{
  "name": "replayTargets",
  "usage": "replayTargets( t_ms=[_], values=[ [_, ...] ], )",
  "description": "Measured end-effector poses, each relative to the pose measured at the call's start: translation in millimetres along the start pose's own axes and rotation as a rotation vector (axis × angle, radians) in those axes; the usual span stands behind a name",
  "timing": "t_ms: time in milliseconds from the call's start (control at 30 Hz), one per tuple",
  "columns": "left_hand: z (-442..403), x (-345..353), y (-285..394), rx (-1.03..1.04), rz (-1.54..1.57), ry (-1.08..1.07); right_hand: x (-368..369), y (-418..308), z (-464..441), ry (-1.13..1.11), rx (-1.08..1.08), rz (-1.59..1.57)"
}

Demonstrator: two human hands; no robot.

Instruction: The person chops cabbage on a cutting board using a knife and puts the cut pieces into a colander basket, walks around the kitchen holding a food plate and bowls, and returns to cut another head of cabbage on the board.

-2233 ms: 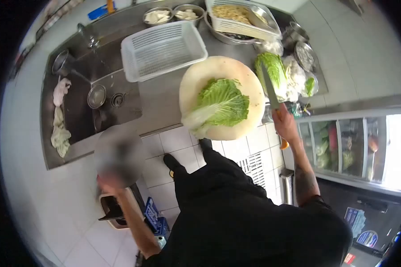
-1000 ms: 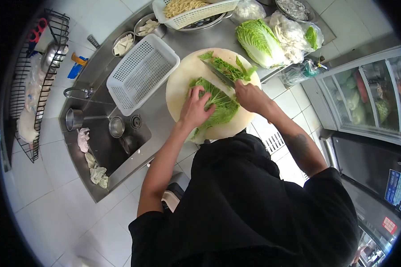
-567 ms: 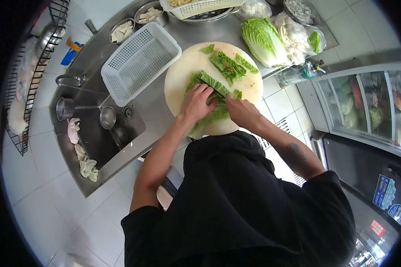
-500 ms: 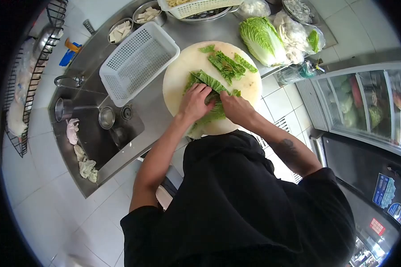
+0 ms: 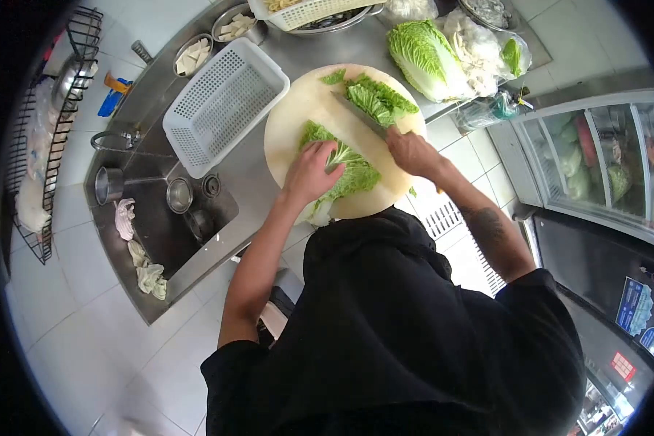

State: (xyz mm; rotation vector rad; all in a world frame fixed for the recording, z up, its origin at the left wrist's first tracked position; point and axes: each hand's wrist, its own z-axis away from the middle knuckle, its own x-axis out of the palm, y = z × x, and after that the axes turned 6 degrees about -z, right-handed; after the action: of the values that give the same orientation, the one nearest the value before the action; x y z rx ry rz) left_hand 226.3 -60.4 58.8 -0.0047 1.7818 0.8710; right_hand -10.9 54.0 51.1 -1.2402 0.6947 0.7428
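My right hand (image 5: 414,154) grips a knife (image 5: 363,116), its blade lying slantwise along the near side of a pile of cut cabbage leaf (image 5: 380,100). Under my left hand (image 5: 312,173) is a larger bunch of cabbage leaves (image 5: 356,174), held against the board by bent fingers and thumb. Both bunches rest on a round, pale cutting board (image 5: 283,109). A small leaf scrap (image 5: 333,77) lies by the board's far edge. My right hand hides the knife's handle.
A white perforated basket (image 5: 225,102) stands left of the board, beside a sink (image 5: 196,203). Behind the board to the right are a cabbage (image 5: 425,62) and bagged food (image 5: 479,54). Bowls of white pieces (image 5: 194,57) stand at the back. A glass-door fridge (image 5: 603,160) is at right.
The knife and my right hand have moved away from the held leaves, to the right and farther back. Cut leaf is bunched at the far right. My left hand stays on the remaining leaves.
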Motion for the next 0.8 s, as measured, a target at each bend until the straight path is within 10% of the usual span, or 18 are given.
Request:
replayTargets(
  t_ms=[800],
  values=[
    [22, 1, -1, 0.051, -0.083, -0.009, 49, -77, 14, -0.072, 0.063, 0.003]
  ],
)
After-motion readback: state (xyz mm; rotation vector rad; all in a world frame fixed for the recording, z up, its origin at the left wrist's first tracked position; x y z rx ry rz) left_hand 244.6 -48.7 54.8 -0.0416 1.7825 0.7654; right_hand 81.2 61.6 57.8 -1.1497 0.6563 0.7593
